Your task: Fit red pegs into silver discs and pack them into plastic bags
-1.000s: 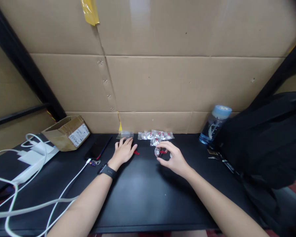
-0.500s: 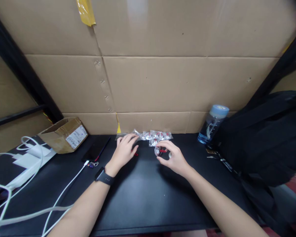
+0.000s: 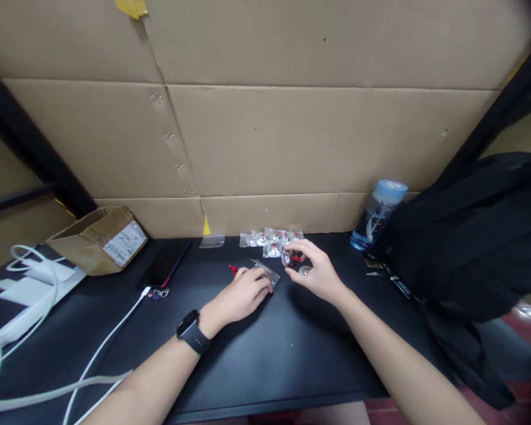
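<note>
My right hand (image 3: pixel 316 271) is curled around a shiny round disc (image 3: pixel 286 258) with a red cord, held by thumb and fingertips above the black table. A second small round piece (image 3: pixel 305 270) shows inside its curve. My left hand (image 3: pixel 250 290), wearing a black watch, has its fingers closed on a small clear plastic bag (image 3: pixel 269 273) at the table; its fingertips are partly hidden. Something red, perhaps a cord (image 3: pixel 233 270), lies just behind that hand. Several clear bags of silver round things with red parts (image 3: pixel 277 236) lie beyond, along the cardboard wall.
A flat clear bag (image 3: pixel 212 241) lies at the back left. Further left are a phone (image 3: pixel 166 265), an open cardboard box (image 3: pixel 100 242) and white cables (image 3: pixel 101 348). To the right stand a water bottle (image 3: pixel 378 215) and a black backpack (image 3: pixel 464 236), with keys (image 3: pixel 374 273) beside it.
My left hand has come from the back of the table toward me and to the right, bringing a clear bag. My right hand still holds the disc. The view has shifted slightly.
</note>
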